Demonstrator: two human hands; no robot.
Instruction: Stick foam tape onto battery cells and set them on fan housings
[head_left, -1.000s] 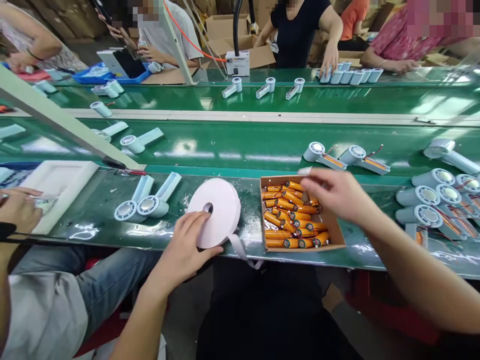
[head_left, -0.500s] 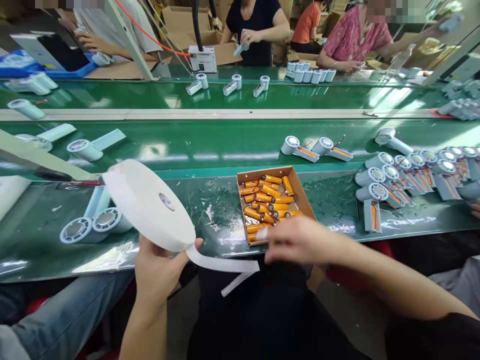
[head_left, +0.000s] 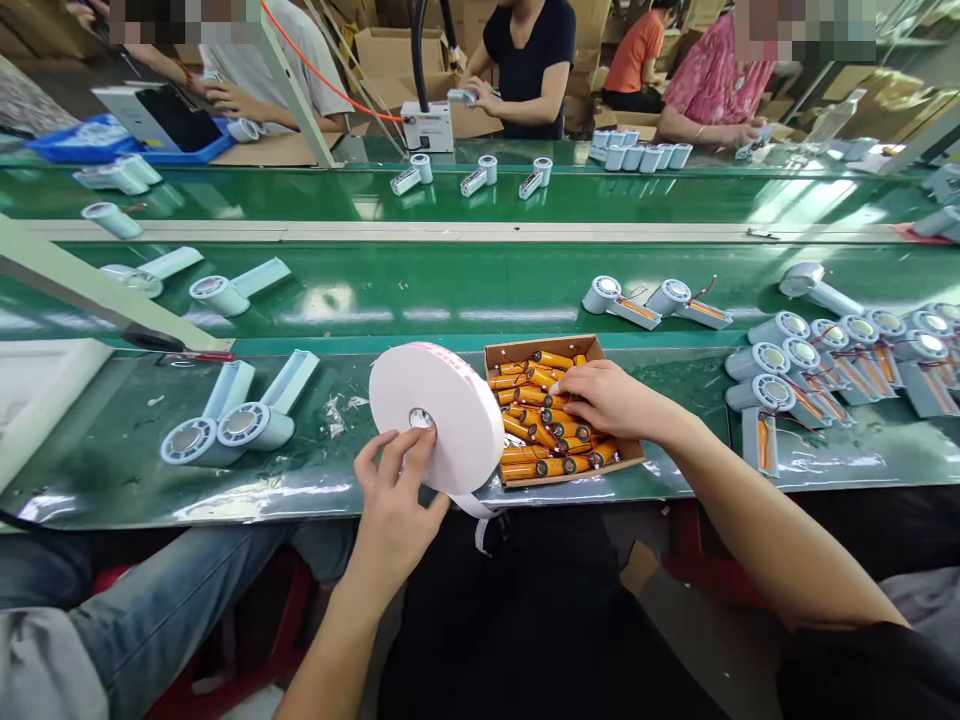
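Note:
A wide white roll of tape point(head_left: 397, 390) stands tilted on the bench edge. My left hand point(head_left: 397, 490) grips it from the near side, fingertips at the core hole and thumb near the lower rim. From its bottom a loose strip of tape point(head_left: 476, 508) hangs past the edge. Just right of the roll lies a shallow cardboard box point(head_left: 626, 455) of orange wrapped batteries point(head_left: 529, 465) with thin wires. My right hand point(head_left: 611, 398) reaches into it, fingers bent together over the batteries. A small white patch shows at a fingertip; what the fingers pinch is hidden.
Two pale blue fan-like housings with handles point(head_left: 255, 428) lie left on the bench; many more point(head_left: 772, 392) cluster at the right. Others lie on the green conveyor point(head_left: 420, 290). A slanted metal post point(head_left: 112, 290) stands left. Co-workers sit across the line.
The tape roll has come down from mid-air to the bench, further right, my left fingers now at its core. My right hand has moved from the box's near edge in over the batteries.

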